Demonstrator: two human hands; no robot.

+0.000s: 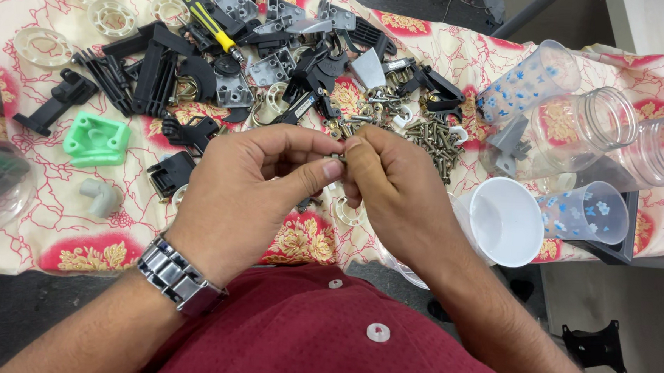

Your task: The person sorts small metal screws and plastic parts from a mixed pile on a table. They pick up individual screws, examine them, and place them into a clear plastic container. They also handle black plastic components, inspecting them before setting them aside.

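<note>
Both hands, left hand (pixel 249 178) and right hand (pixel 389 186), pinch a tiny part (pixel 339 157) between fingers; its axis is hidden.

Workshop bench, scattered plastic parts (pixel 156 71), screws (pixel 433 139), screwdriver (pixel 204 17)

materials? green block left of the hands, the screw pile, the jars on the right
Green block: looks like moulded plastic, matt, uniform colour with rounded edges. Screw pile: metal, probably plated steel or brass, dull yellowish glint. Jars: clear plastic most likely, see-through with threaded necks; glass can't be ruled out.
</note>
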